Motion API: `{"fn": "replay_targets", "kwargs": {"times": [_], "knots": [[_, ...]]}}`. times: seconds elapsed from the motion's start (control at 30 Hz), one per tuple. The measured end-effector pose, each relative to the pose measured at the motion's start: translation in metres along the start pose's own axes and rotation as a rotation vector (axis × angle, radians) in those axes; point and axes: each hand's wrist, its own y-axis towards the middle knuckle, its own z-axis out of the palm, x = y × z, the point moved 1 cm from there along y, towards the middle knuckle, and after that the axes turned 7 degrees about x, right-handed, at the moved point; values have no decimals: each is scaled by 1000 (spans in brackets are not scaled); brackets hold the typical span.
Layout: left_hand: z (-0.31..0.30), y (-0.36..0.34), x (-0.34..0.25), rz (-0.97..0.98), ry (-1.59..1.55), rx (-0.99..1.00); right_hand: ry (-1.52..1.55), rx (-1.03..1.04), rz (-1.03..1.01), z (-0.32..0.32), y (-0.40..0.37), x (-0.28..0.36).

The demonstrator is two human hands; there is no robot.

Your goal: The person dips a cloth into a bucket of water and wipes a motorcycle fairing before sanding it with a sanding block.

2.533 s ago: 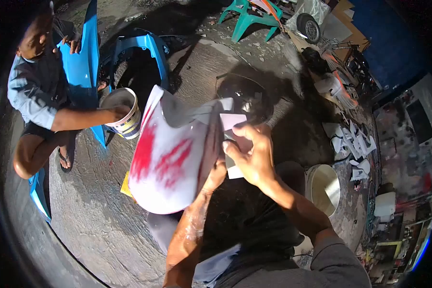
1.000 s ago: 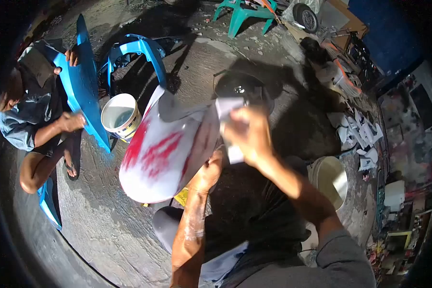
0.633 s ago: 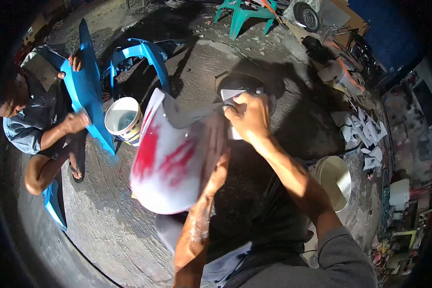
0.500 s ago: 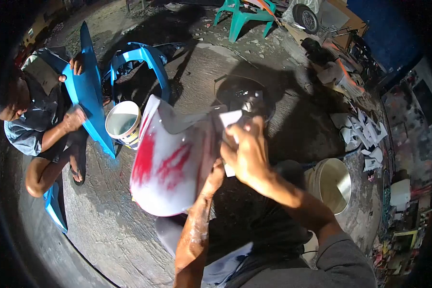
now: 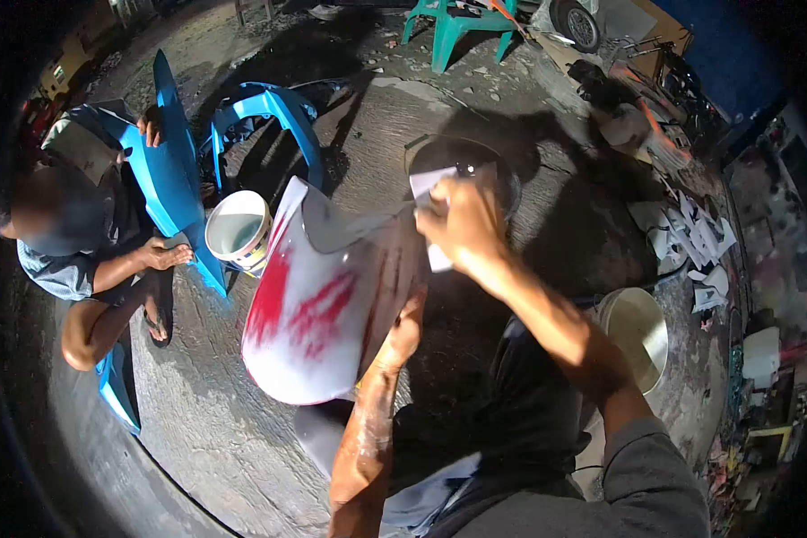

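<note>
A white curved body panel with red patches stands tilted in front of me. My left hand grips its right edge from behind, partly hidden by the panel. My right hand presses a folded pale sheet of sandpaper against the panel's upper right edge. A black basin of water sits on the ground just behind my right hand.
A crouching person at the left rubs a blue panel with a hand. Beside them stand a white bucket and a blue arched part. A second bucket is at my right. Paper scraps and a green chair lie farther off.
My right hand slid the sandpaper back up along the panel's right edge after a downward stroke. The other person took a hand from the white bucket and went back to rubbing the blue panel.
</note>
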Motion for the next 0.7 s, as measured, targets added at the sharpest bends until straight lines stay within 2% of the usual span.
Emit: {"fn": "replay_targets", "kwargs": {"times": [0.07, 0.1, 0.17, 0.2, 0.27, 0.3, 0.33, 0.37, 0.43, 0.47, 0.5, 0.53, 0.57, 0.6, 0.7], "knots": [[-6, 5, -2, 38, 26, -56, -77, -9, -93, 3, -42, 12], [-6, 3, -4, 8, -109, -33, -70, -129, -236, 10, -51, 10], [-8, 0, -9, -60, -381, -7, 11, 89, -18, 2, -29, 2], [-1, -4, 1, -46, -212, 4, 194, 129, 116, -4, -8, 2], [5, -7, 1, -39, -198, -33, 12, 38, 85, -10, -6, 5], [3, -1, 1, 39, -179, -73, -125, 0, 56, -10, -19, 9], [2, 4, 2, 116, -157, -112, -69, 34, 13, -1, -38, 6], [2, 3, 4, 98, -195, -120, -52, 41, -46, 3, -53, 8], [4, -4, 9, -84, -380, -45, -99, -44, -106, 11, -42, -1], [5, -8, 8, -155, -423, -22, 216, 188, 107, 1, -19, 2], [3, -2, 3, -81, -300, -40, 71, 21, -73, 3, 3, -4], [3, 2, -9, 63, -240, -133, 53, 44, -26, 4, 1, -9], [3, 0, -15, -34, -355, -98, 31, 65, 17, -1, 0, -4], [1, 5, -14, -26, -371, -107, -119, -87, -149, 3, -13, -2], [-5, 7, -6, -31, -420, -135, -131, -89, -197, 5, -37, 7]]}}
